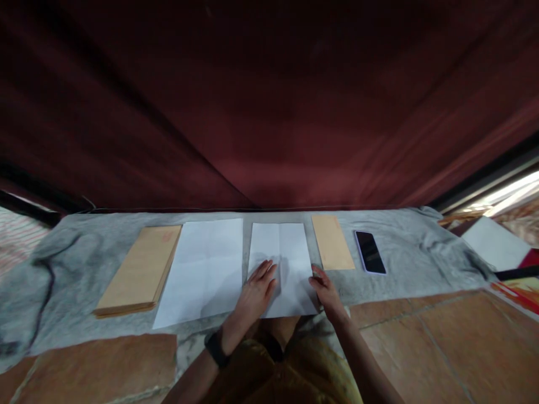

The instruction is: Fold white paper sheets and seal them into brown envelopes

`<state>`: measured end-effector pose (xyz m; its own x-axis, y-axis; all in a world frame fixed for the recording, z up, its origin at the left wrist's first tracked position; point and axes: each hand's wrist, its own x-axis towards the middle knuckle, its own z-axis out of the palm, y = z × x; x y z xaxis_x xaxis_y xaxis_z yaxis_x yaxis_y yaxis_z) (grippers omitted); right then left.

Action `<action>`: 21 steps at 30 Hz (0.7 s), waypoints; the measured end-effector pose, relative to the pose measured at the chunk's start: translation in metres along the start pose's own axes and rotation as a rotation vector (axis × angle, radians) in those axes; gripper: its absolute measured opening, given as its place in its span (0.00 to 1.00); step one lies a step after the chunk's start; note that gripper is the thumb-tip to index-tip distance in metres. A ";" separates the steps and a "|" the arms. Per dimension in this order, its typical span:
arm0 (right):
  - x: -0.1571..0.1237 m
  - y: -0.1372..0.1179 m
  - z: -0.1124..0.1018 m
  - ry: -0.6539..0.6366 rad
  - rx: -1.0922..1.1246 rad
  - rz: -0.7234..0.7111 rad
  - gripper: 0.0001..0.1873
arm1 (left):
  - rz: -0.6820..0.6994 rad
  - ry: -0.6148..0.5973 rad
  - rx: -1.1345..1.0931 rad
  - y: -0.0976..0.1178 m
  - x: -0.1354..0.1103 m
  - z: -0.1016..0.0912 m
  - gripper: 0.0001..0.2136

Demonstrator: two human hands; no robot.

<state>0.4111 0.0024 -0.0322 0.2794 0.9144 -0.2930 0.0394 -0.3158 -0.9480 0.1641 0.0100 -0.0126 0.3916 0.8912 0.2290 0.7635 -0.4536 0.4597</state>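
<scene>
A white sheet of paper (295, 247) with a crease down its middle lies directly in front of me on a grey cloth. My left hand (259, 289) rests flat on its left half, fingers stretched out and pointing up and right. At the sheet's right edge, my right hand (324, 286) has its fingers curled, with the paper's edge between thumb and fingers. To the left lie more white paper (210, 264) and a stack of brown envelopes (138, 269). A single brown envelope (333, 242) lies just beyond my right hand.
A phone (370, 252) with a dark screen lies right of the single envelope. The grey cloth (412, 252) spreads over a ledge above tan floor tiles (421, 342). A dark red curtain-like surface (269, 140) rises behind it. White and red items (497, 241) sit at far right.
</scene>
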 end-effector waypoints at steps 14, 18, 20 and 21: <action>0.010 0.006 -0.003 -0.018 -0.252 -0.212 0.29 | 0.085 -0.127 0.253 0.026 0.026 0.028 0.29; 0.004 0.007 -0.004 -0.064 -0.363 -0.288 0.27 | 0.142 -0.126 0.260 0.032 0.025 0.034 0.29; 0.003 0.008 -0.005 -0.079 -0.389 -0.269 0.27 | 0.174 -0.134 0.269 0.034 0.024 0.034 0.28; 0.003 0.009 -0.006 -0.082 -0.392 -0.255 0.27 | 0.182 -0.140 0.277 0.034 0.023 0.033 0.28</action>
<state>0.4184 0.0006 -0.0407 0.1378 0.9871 -0.0812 0.4608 -0.1364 -0.8770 0.2158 0.0150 -0.0199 0.5860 0.7948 0.1577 0.7773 -0.6064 0.1678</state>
